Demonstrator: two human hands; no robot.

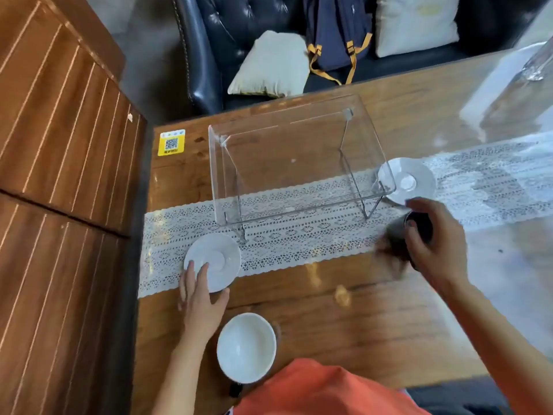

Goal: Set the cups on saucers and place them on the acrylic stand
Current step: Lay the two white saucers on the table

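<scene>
A clear acrylic stand [299,136] rests on a lace runner in the middle of the wooden table, with nothing on top. A white saucer [220,259] lies at its near left corner; my left hand [200,298] lies flat with fingertips on that saucer's near rim. A second white saucer [416,181] sits at the stand's right end. My right hand [437,244] grips a dark cup [399,238], blurred, just in front of that second saucer. A white cup [246,347] stands near the table's front edge, by my left wrist.
The lace runner [299,241] crosses the table from left to right. A yellow QR sticker [171,142] is at the back left corner. A dark leather sofa [209,49] with cushions and a blue backpack [335,28] stands behind. A wooden slatted panel [59,145] borders the left.
</scene>
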